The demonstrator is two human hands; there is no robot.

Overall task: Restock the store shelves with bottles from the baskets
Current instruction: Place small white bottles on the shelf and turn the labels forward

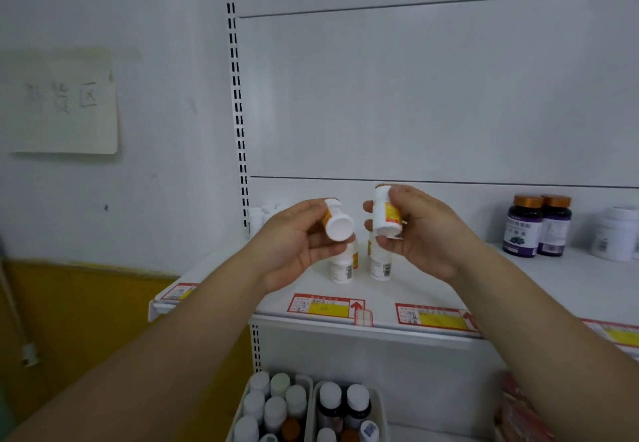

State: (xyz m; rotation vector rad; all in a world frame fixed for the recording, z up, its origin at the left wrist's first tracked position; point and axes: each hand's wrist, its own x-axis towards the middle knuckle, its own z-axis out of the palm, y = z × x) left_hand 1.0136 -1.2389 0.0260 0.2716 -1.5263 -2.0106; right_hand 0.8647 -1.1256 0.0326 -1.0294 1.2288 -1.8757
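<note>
Head view: both hands hold white bottles above the shelf (432,289). The left hand (294,244) grips a tilted bottle (337,222); the right hand (418,234) grips an upright bottle (387,213). Two shelved bottles (342,265), seemingly the same kind, stand directly below, so a careless lowering could topple them.

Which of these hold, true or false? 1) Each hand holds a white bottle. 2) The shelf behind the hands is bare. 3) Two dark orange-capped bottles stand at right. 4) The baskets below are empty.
1) True: left hand grips a tilted white bottle; right hand grips another white bottle.
2) False: two white bottles stand on the shelf.
3) True: dark bottles.
4) False: the baskets hold bottles.
</note>
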